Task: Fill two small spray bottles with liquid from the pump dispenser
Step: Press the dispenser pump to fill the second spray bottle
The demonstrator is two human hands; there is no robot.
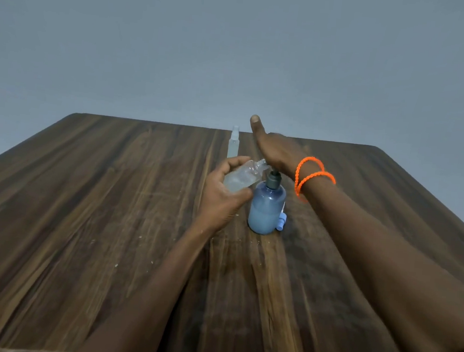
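A blue pump dispenser [265, 209] stands upright mid-table, roughly half full of pale liquid. My right hand [273, 151] lies flat on its dark pump head, fingers stretched out, palm down. My left hand [222, 194] grips a small clear spray bottle [245, 175] with no cap, tilted so that its threaded neck points at the pump's spout under my right palm. Some liquid sits in that bottle. A second small spray bottle [234, 142] with its cap on stands upright farther back, just left of my right hand's fingers.
A small blue spray cap [281, 221] lies on the wooden table [96, 206] just right of the dispenser's base. A plain grey wall rises behind the table's far edge. Orange bands circle my right wrist.
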